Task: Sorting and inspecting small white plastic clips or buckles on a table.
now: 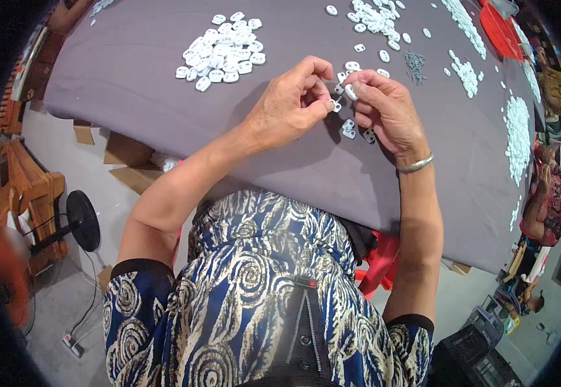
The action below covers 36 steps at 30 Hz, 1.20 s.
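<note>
Over the grey cloth my left hand [293, 102] is closed, its thumb and forefinger pinching a small white plastic piece [336, 107] with a hole. Close beside it, my right hand [389, 111] pinches a white oval piece [350, 93] between thumb and fingers. The two held pieces are nearly together; whether they touch I cannot tell. Below the hands lie a few small white square-ended pieces [348, 129], partly hidden by my right hand. Beyond the hands are loose white oval pieces [352, 66]. A small heap of thin grey screws [415, 67] lies to the right.
A heap of white two-holed oval pieces [223, 55] sits on the cloth-covered table [125, 58] at left, another heap [376, 20] at the far side. More white piles [518, 138] line the right edge near a red basket [502, 31]. A black fan [83, 220] stands left.
</note>
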Tool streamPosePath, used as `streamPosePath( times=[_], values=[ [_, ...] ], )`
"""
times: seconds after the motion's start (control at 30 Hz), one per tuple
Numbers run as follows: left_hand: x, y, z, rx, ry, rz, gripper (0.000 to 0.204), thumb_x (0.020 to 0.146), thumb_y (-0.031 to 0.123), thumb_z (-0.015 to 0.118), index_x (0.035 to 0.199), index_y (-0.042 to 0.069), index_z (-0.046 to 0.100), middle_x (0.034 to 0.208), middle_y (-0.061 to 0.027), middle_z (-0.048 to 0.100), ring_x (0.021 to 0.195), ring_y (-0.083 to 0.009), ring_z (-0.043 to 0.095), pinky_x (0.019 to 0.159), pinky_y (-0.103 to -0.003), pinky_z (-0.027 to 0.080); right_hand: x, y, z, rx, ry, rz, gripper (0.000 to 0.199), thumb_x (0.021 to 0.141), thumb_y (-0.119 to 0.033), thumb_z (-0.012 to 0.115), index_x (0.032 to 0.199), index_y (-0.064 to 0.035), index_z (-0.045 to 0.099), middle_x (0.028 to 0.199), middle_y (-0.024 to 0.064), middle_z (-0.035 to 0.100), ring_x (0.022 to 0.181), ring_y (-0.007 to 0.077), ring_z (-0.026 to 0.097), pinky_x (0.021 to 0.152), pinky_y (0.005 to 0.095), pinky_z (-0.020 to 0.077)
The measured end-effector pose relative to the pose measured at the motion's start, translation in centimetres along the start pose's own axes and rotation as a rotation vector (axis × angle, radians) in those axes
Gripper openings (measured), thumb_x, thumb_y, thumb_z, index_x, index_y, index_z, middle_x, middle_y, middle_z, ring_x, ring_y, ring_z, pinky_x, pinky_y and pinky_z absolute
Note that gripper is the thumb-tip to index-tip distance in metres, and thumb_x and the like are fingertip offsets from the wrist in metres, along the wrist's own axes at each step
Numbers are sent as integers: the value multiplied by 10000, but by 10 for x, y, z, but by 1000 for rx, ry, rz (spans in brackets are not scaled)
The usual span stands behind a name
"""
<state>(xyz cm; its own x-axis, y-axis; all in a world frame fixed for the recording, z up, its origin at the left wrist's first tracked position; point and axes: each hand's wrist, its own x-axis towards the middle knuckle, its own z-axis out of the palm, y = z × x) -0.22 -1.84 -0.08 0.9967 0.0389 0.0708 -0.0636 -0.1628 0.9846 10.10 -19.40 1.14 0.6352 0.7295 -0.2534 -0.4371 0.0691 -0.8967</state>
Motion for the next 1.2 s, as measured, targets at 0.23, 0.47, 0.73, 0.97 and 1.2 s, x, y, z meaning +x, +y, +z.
streamPosePath(
  times=[0.23,0.47,0.73,0.97,1.2],
  values=[
    [0,2,-1,4,-11,-13,326,872,54,627,1156,41,467,822,13,568,768,-60,533,700,-221,437,1,-1,-2,14,-22,77,143,917,-125,622,997,-9,641,729,-56,509,553,9,381,445,175,334],
    [0,-2,2,-41,31,50,273,842,50,590,1088,10,478,750,-2,565,658,-61,505,593,-231,429,-2,3,5,-150,38,-51,141,910,-146,629,972,-21,647,722,-60,519,544,8,415,448,167,343],
    [1,-3,2,-25,30,44,287,839,56,593,1097,8,475,757,-10,572,668,-70,518,603,-236,439,-3,2,10,-303,88,-104,130,907,-158,628,944,-36,654,758,-49,562,535,7,446,463,154,354],
    [1,-3,2,-12,30,61,292,839,61,594,1101,10,475,760,-13,575,672,-74,522,606,-239,441,-4,0,10,-307,71,-110,131,899,-160,634,932,-35,655,761,-50,567,544,6,449,472,151,356],
    [1,0,2,3,27,51,286,839,60,589,1097,10,476,754,-10,574,668,-74,520,606,-239,441,-5,-1,11,-348,77,-136,133,896,-157,633,928,-31,661,741,-50,563,548,11,448,478,160,355]
  ],
)
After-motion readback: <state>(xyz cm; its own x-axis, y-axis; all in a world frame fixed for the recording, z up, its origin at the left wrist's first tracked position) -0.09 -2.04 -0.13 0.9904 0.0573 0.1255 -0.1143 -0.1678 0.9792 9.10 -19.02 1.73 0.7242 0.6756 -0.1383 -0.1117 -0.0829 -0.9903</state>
